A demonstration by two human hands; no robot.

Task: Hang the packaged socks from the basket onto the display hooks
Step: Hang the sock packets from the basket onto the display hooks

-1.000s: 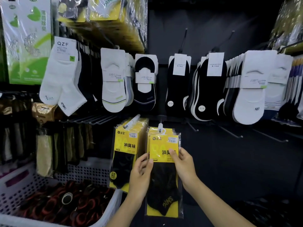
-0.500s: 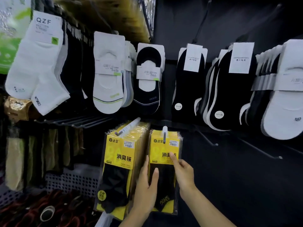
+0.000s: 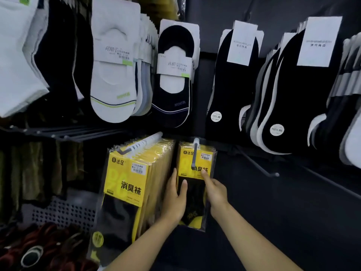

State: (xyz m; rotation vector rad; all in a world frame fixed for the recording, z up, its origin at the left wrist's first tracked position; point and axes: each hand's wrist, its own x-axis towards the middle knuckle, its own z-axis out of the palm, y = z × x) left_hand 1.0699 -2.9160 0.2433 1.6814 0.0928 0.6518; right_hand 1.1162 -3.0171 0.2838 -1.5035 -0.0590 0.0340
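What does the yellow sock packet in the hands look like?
The yellow sock packet is shiny clear plastic over a yellow card and dark socks. It hangs upright on a grey hook, beside a fuller row of matching packets. The left hand grips its left edge; the right hand pinches its right side.

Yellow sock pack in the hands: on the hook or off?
On. The hook runs through the top of the yellow sock pack and juts out in front; left hand and right hand grip its sides.

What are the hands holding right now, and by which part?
Both hold the yellow sock pack on the hook: left hand grips its left edge, right hand pinches its right edge, thumbs on the front.
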